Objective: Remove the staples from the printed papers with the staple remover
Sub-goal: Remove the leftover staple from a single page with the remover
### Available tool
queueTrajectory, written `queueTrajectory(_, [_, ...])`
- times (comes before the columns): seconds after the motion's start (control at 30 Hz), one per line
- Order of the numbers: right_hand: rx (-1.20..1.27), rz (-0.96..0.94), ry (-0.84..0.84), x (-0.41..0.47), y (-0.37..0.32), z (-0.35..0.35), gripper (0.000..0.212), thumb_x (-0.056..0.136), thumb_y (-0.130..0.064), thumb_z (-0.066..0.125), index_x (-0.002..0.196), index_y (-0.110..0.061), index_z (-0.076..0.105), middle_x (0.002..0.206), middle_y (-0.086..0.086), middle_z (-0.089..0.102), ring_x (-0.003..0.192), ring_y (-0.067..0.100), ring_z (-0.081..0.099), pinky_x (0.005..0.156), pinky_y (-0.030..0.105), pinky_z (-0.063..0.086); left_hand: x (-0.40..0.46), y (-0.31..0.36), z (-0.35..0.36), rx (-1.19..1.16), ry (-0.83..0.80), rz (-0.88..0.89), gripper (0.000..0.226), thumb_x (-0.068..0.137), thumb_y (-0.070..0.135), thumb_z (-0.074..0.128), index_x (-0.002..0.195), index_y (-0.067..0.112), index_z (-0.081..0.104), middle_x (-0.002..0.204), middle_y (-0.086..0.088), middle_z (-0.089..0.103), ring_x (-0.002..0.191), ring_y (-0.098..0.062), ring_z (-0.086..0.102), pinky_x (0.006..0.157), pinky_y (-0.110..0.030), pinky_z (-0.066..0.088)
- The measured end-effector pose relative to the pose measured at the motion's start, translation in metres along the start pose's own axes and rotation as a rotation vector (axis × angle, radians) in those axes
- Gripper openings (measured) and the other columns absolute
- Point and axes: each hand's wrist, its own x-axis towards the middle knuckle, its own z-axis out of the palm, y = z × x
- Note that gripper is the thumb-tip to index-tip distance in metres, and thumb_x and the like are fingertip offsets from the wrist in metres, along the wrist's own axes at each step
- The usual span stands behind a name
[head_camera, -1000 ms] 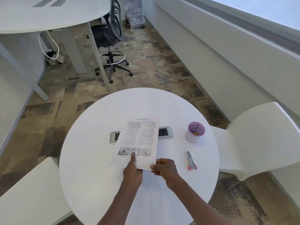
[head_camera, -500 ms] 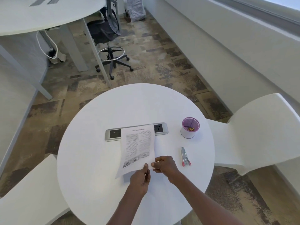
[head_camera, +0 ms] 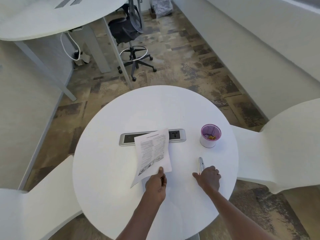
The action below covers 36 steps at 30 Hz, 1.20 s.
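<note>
Head view: left hand [head_camera: 155,185] pinching printed papers [head_camera: 153,153]; right fingers [head_camera: 212,170] curled over staple remover [head_camera: 200,164], grip unclear.

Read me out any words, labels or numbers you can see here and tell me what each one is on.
Printed papers, held by the left hand: a heading and columns of text, too small and blurred to read.
Power socket panel in the table: no readable marking.
Purple-rimmed cup: no label visible.
Staple remover under the right hand: no label visible.
</note>
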Motion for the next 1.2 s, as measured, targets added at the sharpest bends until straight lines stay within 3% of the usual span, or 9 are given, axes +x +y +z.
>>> queueTrajectory(0.33, [0.068, -0.039, -0.001, 0.015, 0.009, -0.004, 0.043, 0.082, -0.018, 0.066, 0.116, 0.005, 0.052, 0.118, 0.023, 0.056, 0.110, 0.040, 0.058, 0.086, 0.039, 0.049, -0.011, -0.006, 0.006, -0.029, -0.004, 0.013, 0.014, 0.085, -0.003, 0.073, 0.094, 0.005, 0.063, 0.089, -0.009, 0.068, 0.074, -0.016, 0.059, 0.067, -0.025, 0.051])
queueTrajectory(0.4, [0.133, -0.073, 0.015, 0.017, 0.012, -0.007, 0.037, 0.080, -0.016, 0.067, 0.108, 0.004, 0.055, 0.110, 0.023, 0.060, 0.099, 0.039, 0.061, 0.075, 0.036, 0.047, -0.013, -0.006, 0.007, -0.032, -0.008, 0.015, 0.013, 0.086, -0.001, 0.073, 0.093, 0.004, 0.063, 0.090, -0.009, 0.068, 0.075, -0.016, 0.059, 0.066, -0.025, 0.052])
queueTrajectory(0.57, [0.418, -0.261, 0.063, 0.016, 0.008, -0.024, 0.024, 0.075, -0.014, 0.073, 0.095, -0.003, 0.066, 0.093, 0.011, 0.064, 0.088, 0.027, 0.058, 0.069, 0.030, 0.040, -0.021, -0.005, 0.014, -0.070, -0.046, 0.041, 0.019, 0.086, 0.001, 0.073, 0.102, 0.006, 0.064, 0.093, -0.008, 0.069, 0.075, -0.016, 0.061, 0.054, -0.021, 0.058])
queueTrajectory(0.63, [0.535, -0.322, 0.061, 0.011, 0.003, -0.033, 0.016, 0.075, -0.014, 0.076, 0.084, -0.007, 0.066, 0.082, 0.004, 0.065, 0.080, 0.023, 0.058, 0.062, 0.021, 0.039, -0.025, -0.004, 0.016, -0.085, -0.063, 0.053, 0.021, 0.087, 0.002, 0.073, 0.105, 0.006, 0.064, 0.096, -0.008, 0.069, 0.077, -0.016, 0.063, 0.056, -0.021, 0.060])
queueTrajectory(0.77, [0.694, -0.445, -0.063, -0.003, -0.008, -0.053, 0.015, 0.085, -0.017, 0.075, 0.098, -0.015, 0.067, 0.094, -0.002, 0.073, 0.091, 0.009, 0.067, 0.073, 0.019, 0.049, -0.032, -0.001, 0.020, -0.085, -0.076, 0.080, 0.022, 0.087, 0.003, 0.073, 0.107, 0.005, 0.063, 0.100, -0.010, 0.069, 0.080, -0.017, 0.064, 0.072, -0.025, 0.060])
queueTrajectory(0.87, [0.793, -0.511, -0.197, -0.019, -0.018, -0.068, 0.021, 0.092, -0.020, 0.069, 0.112, -0.020, 0.063, 0.103, -0.007, 0.075, 0.093, -0.004, 0.066, 0.074, 0.008, 0.048, -0.037, 0.001, 0.023, -0.079, -0.079, 0.101, 0.018, 0.087, 0.004, 0.073, 0.102, 0.006, 0.064, 0.099, -0.010, 0.069, 0.083, -0.018, 0.064, 0.078, -0.028, 0.057])
queueTrajectory(0.93, [0.856, -0.532, -0.314, -0.031, -0.024, -0.073, 0.025, 0.095, -0.025, 0.065, 0.119, -0.021, 0.058, 0.104, -0.006, 0.075, 0.094, 0.003, 0.067, 0.080, 0.014, 0.052, -0.041, 0.001, 0.025, -0.087, -0.091, 0.108, 0.017, 0.087, 0.005, 0.074, 0.101, 0.006, 0.064, 0.098, -0.010, 0.069, 0.085, -0.019, 0.065, 0.081, -0.029, 0.057])
queueTrajectory(1.03, [1.018, -0.509, -0.518, -0.045, -0.031, -0.074, 0.026, 0.099, -0.025, 0.059, 0.122, -0.014, 0.054, 0.097, 0.007, 0.071, 0.091, 0.023, 0.071, 0.085, 0.042, 0.058, -0.044, 0.000, 0.028, -0.089, -0.108, 0.125, 0.019, 0.087, 0.006, 0.073, 0.104, 0.008, 0.065, 0.099, -0.009, 0.069, 0.084, -0.018, 0.066, 0.078, -0.027, 0.059])
queueTrajectory(1.2, [0.931, -0.526, -0.565, -0.056, -0.036, -0.076, 0.024, 0.093, -0.034, 0.067, 0.113, -0.021, 0.069, 0.095, 0.003, 0.074, 0.077, 0.017, 0.069, 0.069, 0.033, 0.056, -0.048, -0.003, 0.030, -0.087, -0.136, 0.150, 0.028, 0.088, 0.009, 0.073, 0.114, 0.003, 0.065, 0.102, -0.009, 0.070, 0.081, -0.014, 0.066, 0.065, -0.022, 0.060])
